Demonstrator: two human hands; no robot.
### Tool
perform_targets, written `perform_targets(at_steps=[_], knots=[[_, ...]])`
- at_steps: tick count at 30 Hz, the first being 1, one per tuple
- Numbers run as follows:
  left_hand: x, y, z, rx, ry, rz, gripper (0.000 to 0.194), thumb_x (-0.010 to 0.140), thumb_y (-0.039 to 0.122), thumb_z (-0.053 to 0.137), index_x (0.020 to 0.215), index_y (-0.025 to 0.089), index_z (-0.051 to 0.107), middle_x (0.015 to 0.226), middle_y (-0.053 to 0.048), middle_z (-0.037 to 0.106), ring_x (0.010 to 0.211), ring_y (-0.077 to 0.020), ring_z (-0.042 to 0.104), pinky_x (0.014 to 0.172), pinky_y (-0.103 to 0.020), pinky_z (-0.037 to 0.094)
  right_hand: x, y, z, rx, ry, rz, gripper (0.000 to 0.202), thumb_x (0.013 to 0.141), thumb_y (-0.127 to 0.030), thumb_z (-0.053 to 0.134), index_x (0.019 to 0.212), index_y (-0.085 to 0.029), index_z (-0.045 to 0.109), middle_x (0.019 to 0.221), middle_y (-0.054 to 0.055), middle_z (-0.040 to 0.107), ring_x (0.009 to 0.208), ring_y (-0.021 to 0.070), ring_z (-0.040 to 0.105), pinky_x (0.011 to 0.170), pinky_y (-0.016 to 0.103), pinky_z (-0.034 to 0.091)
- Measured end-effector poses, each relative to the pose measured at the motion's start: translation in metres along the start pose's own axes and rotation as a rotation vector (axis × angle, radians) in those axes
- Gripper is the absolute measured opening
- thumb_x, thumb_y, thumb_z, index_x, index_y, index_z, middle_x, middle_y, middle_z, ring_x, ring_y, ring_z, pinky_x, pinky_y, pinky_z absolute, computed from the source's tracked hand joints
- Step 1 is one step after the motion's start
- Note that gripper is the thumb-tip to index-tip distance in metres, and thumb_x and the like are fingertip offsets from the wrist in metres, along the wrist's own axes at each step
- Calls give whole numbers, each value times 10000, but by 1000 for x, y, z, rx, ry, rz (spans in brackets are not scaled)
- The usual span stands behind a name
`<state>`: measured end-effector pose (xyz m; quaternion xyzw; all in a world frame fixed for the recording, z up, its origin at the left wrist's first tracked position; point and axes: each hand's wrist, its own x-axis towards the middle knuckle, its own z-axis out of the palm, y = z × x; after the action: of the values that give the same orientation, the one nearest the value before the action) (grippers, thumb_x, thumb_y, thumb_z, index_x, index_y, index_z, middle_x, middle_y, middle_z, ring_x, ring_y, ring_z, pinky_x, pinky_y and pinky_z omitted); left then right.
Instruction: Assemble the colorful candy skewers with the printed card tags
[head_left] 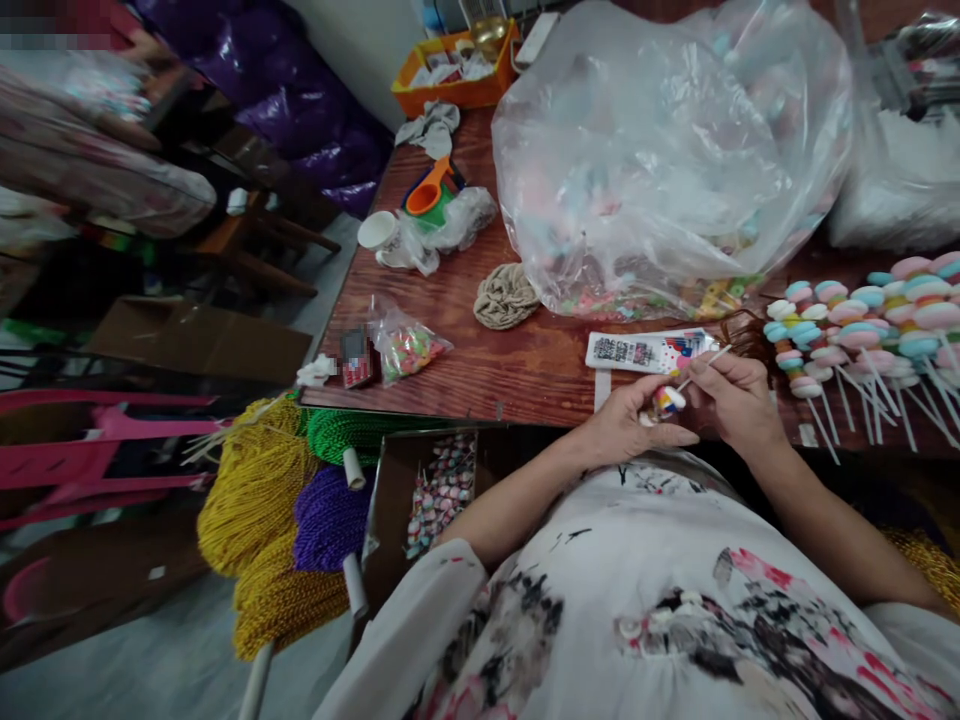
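Near the table's front edge, my left hand (630, 420) is closed around a small candy piece (666, 402) with white, yellow and dark parts. My right hand (735, 395) pinches a thin white stick (709, 367), which slants down toward that candy. Whether the stick enters the candy is hard to tell. Just beyond my hands lies a white printed packet (645, 350) with square codes. To the right, candy lollipops (862, 325) in pink, blue, white and yellow lie in a pile, their white sticks toward me.
A large clear plastic bag (667, 150) of candy fills the table's back. Leftward are a coiled beige cord (506, 296), a small candy bag (409, 345), a phone (356, 357) and a white cup (379, 232). Below stand a candy box (442, 490) and yellow bead strands (259, 490). Another person (97, 160) is at upper left.
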<state>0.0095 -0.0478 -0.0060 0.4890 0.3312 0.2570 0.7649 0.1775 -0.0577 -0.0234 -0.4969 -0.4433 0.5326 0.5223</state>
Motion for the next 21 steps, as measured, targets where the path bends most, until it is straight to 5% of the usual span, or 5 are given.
perform_targets(at_steps=[7,10,14,17,21], knots=[[-8,12,-10,-104,99,-122,518,736,532,718,1035,117,640,725,-7,635,555,-72,587,521,-183,424,-3,-7,0,-210,-76,-285,117,775,-264,735,888,-234,735,822,6,689,735,137,626,674,262,501],[-9,12,-12,-59,89,-157,480,746,549,693,934,111,641,668,-3,633,500,-59,561,471,-166,382,-7,-5,-1,-334,-121,-461,143,805,-170,681,912,-249,734,802,3,690,721,136,631,662,267,496],[-10,11,-14,55,56,-179,385,762,493,671,811,115,615,639,3,625,441,-37,511,420,-150,335,-9,0,-4,-394,-180,-508,107,833,-162,639,851,-239,711,746,-7,684,662,137,627,630,276,485],[-10,7,-15,53,91,-212,284,777,402,642,772,121,608,590,19,603,402,-32,478,404,-147,330,0,2,-17,-536,31,-549,68,833,-180,632,834,-227,681,745,5,658,673,152,605,636,293,469],[-13,0,-16,-34,86,-318,260,757,367,662,778,111,623,596,-1,620,383,-41,481,361,-149,282,41,-1,-68,-766,575,-528,101,861,-190,551,840,-212,647,710,54,628,717,198,590,695,353,459]])
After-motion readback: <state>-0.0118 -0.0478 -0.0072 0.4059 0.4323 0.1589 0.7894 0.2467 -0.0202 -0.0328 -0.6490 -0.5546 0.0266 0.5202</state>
